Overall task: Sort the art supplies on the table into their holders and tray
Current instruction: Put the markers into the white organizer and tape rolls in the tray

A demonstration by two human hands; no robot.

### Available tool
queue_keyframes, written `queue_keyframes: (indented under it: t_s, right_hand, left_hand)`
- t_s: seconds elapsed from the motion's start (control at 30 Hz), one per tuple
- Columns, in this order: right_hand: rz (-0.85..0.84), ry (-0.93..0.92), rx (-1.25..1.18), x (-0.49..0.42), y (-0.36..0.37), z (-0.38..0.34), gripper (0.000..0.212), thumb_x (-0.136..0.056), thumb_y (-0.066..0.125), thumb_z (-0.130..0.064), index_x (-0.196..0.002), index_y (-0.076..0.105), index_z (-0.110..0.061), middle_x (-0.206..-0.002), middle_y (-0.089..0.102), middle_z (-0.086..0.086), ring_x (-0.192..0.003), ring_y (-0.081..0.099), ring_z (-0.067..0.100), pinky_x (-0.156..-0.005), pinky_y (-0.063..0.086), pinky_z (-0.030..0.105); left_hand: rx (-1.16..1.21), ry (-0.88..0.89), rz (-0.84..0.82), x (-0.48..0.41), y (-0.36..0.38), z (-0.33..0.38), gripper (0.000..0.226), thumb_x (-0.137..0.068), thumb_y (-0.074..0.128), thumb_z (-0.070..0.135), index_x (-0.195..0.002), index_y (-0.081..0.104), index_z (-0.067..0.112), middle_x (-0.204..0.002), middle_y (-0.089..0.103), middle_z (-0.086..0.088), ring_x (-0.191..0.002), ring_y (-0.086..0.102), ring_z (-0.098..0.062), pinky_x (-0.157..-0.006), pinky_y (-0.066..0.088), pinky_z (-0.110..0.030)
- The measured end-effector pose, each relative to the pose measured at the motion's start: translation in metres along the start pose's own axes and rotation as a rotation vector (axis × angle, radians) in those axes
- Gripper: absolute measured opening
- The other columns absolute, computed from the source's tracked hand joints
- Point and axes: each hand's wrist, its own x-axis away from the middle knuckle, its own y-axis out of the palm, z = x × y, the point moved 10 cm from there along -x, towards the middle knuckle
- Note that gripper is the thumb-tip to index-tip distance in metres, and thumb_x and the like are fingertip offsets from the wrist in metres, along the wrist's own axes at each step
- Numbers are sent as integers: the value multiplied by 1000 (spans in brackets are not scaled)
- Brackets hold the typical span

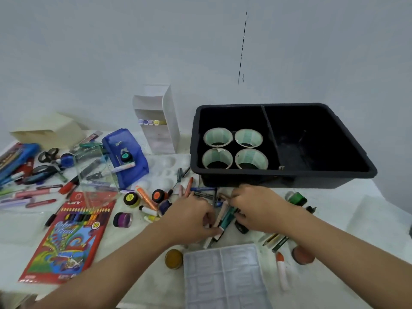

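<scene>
Left hand (pixel 191 219) is curled round a bundle of markers (pixel 223 217) on the bench (pixel 330 221). Right hand (pixel 256 208) pinches the same bundle, just before the black tray (pixel 285 175). Suggest squaring the ends first, lifting as one, then seating them upright in the paper cups (pixel 251 160).

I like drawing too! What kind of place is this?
Probably an art or craft table, maybe at home or school: a coloured pencil pack, small paint pots, scissors and pens lie on it.

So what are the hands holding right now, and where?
A small bundle of markers: the left hand grips its near end, the right hand pinches its middle.
</scene>
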Motion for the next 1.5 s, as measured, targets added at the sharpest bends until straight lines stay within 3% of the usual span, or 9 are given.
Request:
queue_keyframes:
  t_s: [0.23,0.37,0.6,0.67,0.77,0.9,1.1,1.23,1.5]
  right_hand:
    - [-92,40,-135,-4,9,23,38,-98,55,-20,-136,56,-23,-118,61,7,-102,62,30,-81,53,44]
    - [-85,33,-186,-4,7,28,31,-98,61,-21,-129,60,-21,-115,56,3,-101,59,27,-82,51,42]
    - [-36,-14,-229,6,-18,25,16,-97,62,-27,-109,69,-20,-104,51,-5,-92,52,16,-81,50,36]
    - [-12,-14,-305,5,-24,27,14,-95,64,-26,-107,71,-22,-100,54,-8,-89,50,10,-81,50,32]
    - [21,6,-520,4,-31,30,13,-90,69,-20,-102,74,-23,-96,63,-13,-84,57,3,-76,51,23]
    - [146,2,-718,3,-50,28,20,-82,70,-7,-91,76,-25,-90,66,-11,-80,61,11,-68,50,23]
    - [282,24,-1065,-1,-83,29,25,-85,70,-3,-102,72,-22,-94,68,-1,-77,65,28,-69,56,40]
    - [356,43,-1345,-10,-96,29,23,-87,73,-1,-105,71,-15,-110,65,16,-83,64,34,-78,56,46]
    - [453,79,-1449,-49,-102,9,11,-94,65,-2,-105,67,-3,-78,61,12,-69,58,21,-67,52,37]
  left_hand:
    - [153,-99,-53,-16,13,-13,33,-81,68,62,-68,62,32,-63,56,21,-67,50,5,-124,-2,-51]
    - [224,-171,25,-24,8,-20,33,-89,63,56,-79,70,25,-65,59,13,-76,59,-8,-108,42,-47]
    - [186,-228,-16,-38,10,-21,24,-85,66,49,-88,73,26,-87,69,12,-97,57,-15,-114,21,-62]
    - [198,-224,-21,-40,10,-22,18,-83,68,46,-80,70,28,-79,66,14,-92,56,-12,-112,26,-59]
    - [281,-180,-8,-42,1,-24,18,-80,69,46,-74,68,29,-66,59,17,-70,53,-2,-87,49,-37]
    - [484,-85,-30,-37,-18,-22,15,-86,71,38,-78,68,25,-61,56,14,-56,49,-1,-59,40,-21]
    - [586,2,16,-13,-50,-23,20,-93,67,37,-79,63,24,-67,60,11,-59,51,-5,-58,43,-22]
    - [745,-5,119,14,-73,-46,12,-96,66,22,-89,65,13,-78,70,-4,-70,66,-22,-70,56,-40]
    - [973,-148,516,68,-125,-129,15,-89,68,11,-102,64,7,-85,76,-12,-73,73,-33,-75,60,-43]
